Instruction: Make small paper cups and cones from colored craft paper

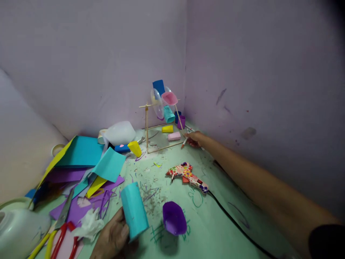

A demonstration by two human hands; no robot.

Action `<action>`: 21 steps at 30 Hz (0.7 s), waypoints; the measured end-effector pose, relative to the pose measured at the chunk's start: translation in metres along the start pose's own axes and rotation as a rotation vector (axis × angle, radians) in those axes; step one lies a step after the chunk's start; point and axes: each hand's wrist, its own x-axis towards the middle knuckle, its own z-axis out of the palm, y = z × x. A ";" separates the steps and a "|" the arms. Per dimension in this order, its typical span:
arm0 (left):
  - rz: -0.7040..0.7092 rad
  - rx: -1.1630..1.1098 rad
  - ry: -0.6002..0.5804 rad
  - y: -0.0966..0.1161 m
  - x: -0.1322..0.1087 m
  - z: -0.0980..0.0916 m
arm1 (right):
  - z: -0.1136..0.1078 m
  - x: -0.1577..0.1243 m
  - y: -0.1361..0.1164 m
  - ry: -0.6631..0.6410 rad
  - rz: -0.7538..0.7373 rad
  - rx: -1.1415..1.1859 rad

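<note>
My left hand (113,237) is at the bottom edge, closed around a rolled turquoise foam tube (134,209). A purple foam cup (174,218) lies just right of the tube on the green surface. My right arm stretches far forward along the right wall. My right hand (195,138) is closed on a white pen or pencil (184,142) beside the base of a small wheel model (163,108) made of wooden sticks, clear discs and coloured foam cups. A flower-patterned glue gun (187,174) lies between the two hands.
Foam sheets in turquoise, yellow and purple (88,162) pile up at left, with red-handled scissors (63,230), crumpled tissue and a white plastic jug (18,230). The glue gun's black cord (237,225) runs to the lower right. Lilac walls close the corner.
</note>
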 end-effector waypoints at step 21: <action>0.116 -0.273 -0.156 0.021 -0.021 -0.010 | 0.040 -0.218 0.088 -0.468 -0.811 -0.287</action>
